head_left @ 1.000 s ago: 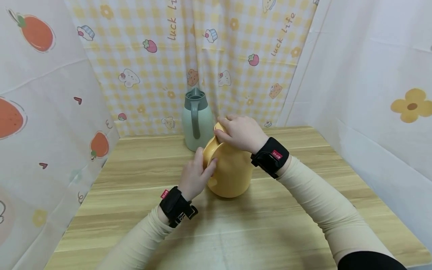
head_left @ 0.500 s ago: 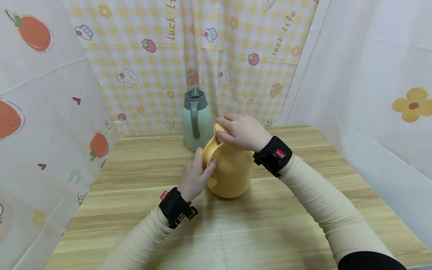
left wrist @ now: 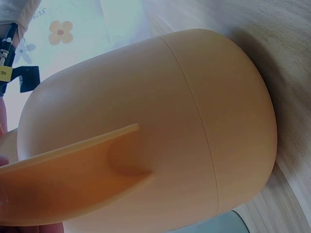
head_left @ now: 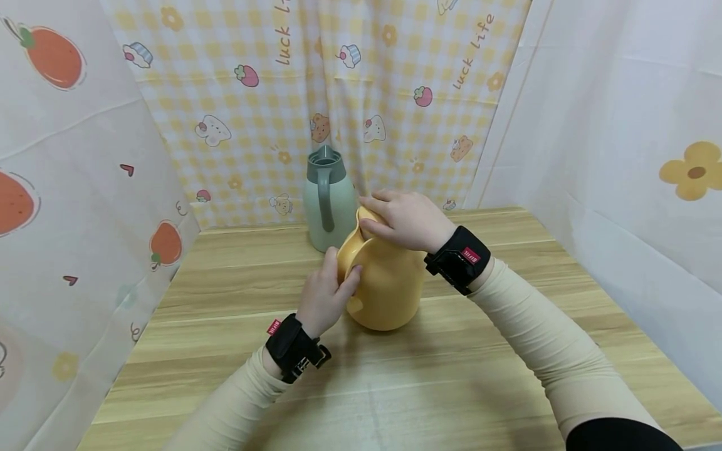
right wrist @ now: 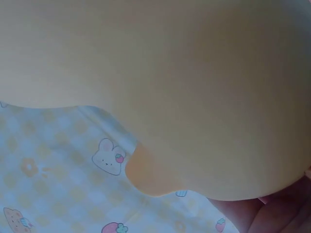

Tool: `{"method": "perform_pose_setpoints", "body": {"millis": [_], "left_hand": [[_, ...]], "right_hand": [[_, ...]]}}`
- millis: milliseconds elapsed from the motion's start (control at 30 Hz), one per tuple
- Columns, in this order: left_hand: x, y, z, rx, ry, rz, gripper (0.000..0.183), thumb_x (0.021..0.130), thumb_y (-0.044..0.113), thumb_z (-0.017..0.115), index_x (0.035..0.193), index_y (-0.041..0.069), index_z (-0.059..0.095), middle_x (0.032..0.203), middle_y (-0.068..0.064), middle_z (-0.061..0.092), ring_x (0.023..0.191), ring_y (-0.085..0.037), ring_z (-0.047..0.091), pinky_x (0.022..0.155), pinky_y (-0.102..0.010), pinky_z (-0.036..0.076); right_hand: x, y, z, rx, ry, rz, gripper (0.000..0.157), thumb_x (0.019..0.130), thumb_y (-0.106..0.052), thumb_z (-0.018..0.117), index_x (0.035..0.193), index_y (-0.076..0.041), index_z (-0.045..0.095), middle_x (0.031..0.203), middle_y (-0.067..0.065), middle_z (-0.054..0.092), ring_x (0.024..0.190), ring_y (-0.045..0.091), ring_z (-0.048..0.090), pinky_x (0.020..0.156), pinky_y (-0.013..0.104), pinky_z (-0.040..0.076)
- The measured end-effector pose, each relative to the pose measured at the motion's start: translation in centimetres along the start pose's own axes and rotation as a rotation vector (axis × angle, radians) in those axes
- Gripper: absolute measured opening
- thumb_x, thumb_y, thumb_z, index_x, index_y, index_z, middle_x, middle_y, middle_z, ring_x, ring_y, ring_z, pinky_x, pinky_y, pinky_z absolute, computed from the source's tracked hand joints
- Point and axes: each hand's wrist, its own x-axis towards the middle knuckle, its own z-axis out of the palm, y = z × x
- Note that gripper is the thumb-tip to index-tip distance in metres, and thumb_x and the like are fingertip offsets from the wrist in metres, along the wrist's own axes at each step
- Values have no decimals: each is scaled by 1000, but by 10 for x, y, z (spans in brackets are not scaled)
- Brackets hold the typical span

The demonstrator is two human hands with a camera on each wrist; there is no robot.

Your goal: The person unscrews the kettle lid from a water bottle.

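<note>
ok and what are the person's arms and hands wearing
The left hand and right hand are bare. Each arm wears a cream sleeve, and each wrist a black strap with a small red tag showing pale lettering. Black fabric shows higher on the right arm.

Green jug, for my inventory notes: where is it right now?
In the head view, the green jug stands just left of centre on the table, beyond and left of the yellow jug, in front of the checked curtain.
</note>
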Motion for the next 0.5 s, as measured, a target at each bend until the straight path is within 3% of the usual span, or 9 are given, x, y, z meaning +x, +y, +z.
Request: {"method": "perform_pose_setpoints", "body": {"millis": [500], "left_hand": [[0,-2,1,7,13,15,23,99,26,55,105,6,46,68,2,55,54,-9,53,46,-28,43]], "right_hand": [[-1,7,0,60,-17,-38,48,98,-44,52,136,-15,58,132,15,58,114,32,60,90,47,48]]}}
